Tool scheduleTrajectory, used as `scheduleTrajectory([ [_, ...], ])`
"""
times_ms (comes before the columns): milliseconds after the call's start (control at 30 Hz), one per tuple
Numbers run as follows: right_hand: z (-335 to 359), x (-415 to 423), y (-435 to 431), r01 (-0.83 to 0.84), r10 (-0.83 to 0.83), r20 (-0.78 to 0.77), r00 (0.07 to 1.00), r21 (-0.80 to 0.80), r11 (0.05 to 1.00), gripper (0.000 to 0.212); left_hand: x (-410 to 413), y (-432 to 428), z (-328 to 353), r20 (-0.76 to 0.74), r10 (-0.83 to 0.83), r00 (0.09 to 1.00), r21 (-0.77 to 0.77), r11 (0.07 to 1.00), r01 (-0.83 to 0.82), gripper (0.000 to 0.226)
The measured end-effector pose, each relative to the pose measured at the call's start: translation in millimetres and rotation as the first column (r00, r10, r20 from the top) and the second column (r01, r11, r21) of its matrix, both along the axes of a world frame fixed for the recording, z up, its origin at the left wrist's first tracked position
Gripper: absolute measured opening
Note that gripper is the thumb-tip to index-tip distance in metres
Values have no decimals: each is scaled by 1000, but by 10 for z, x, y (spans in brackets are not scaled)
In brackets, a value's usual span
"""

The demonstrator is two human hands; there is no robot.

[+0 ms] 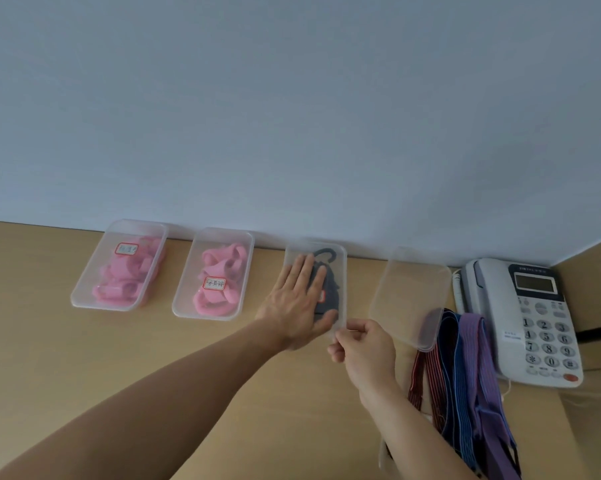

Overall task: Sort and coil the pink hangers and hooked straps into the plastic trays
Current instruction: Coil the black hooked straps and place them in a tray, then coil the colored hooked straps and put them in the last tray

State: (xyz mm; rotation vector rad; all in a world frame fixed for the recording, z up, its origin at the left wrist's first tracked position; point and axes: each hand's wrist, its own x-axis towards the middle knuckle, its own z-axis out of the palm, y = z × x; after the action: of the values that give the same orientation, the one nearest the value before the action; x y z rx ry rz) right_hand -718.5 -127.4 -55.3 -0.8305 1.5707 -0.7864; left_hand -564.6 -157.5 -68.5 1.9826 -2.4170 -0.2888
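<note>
Clear tray point(342, 268), left hand point(294, 306) flat on it, right hand point(365, 344) pinching its corner, red-bordered labels point(214, 283) unreadable.

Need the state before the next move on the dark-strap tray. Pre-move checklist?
1. Left hand flat on third tray: ok.
2. Right hand pinches that tray's near corner: ok.
3. Dark hooked strap inside third tray: ok; neatly coiled: cannot tell.
4. Left pink tray and second pink tray filled, labelled: ok.
5. Fourth tray looks empty: ok.
6. Loose straps piled beside telephone, unsorted: not ok.
</note>
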Motion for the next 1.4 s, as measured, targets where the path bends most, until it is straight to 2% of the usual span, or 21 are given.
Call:
scheduleTrajectory([
  [433, -52, -50, -103, -27, 27, 15, 1000, 13, 1000, 12, -31, -119, 25, 22, 21, 1000, -3, 1000, -21, 86],
  [567, 66, -154, -131, -166, 164, -107, 981, -9, 986, 15, -129, -71, 126, 27, 15, 1000, -59, 998, -13, 77],
  [700, 201, -330, -163, -324, 288, -311, 906, -71, 943, 20, -224, -79, 342, -157, 45, 987, -165, 984, -72, 54],
  [767, 266, -422, -142, -383, 304, -413, 858, -122, 916, 24, -307, -79, 444, -326, 96, 941, -107, 985, -138, 41],
  [833, 340, -519, -93, -399, 280, -460, 843, -185, 898, 23, -432, -56, 535, -451, 138, 882, -30, 985, -169, 36],
  [933, 437, -663, 34, -371, 206, -523, 827, -233, 899, 18, -614, 57, 584, -552, 170, 816, 51, 984, -170, 32],
  [1167, 535, -1069, 555, -229, 60, -597, 800, -210, 950, 13, -877, 318, 489, -434, 100, 895, 95, 993, -66, 41],
  [1267, 508, -1181, 754, -191, 28, -623, 781, -197, 961, 13, -1025, 350, 524, -443, 51, 895, 99, 995, -7, 41],
  [1400, 483, -1400, 886, -164, -46, -705, 708, -228, 960, 11, -1239, 453, 570, -514, 25, 857, 143, 988, 57, 36],
])
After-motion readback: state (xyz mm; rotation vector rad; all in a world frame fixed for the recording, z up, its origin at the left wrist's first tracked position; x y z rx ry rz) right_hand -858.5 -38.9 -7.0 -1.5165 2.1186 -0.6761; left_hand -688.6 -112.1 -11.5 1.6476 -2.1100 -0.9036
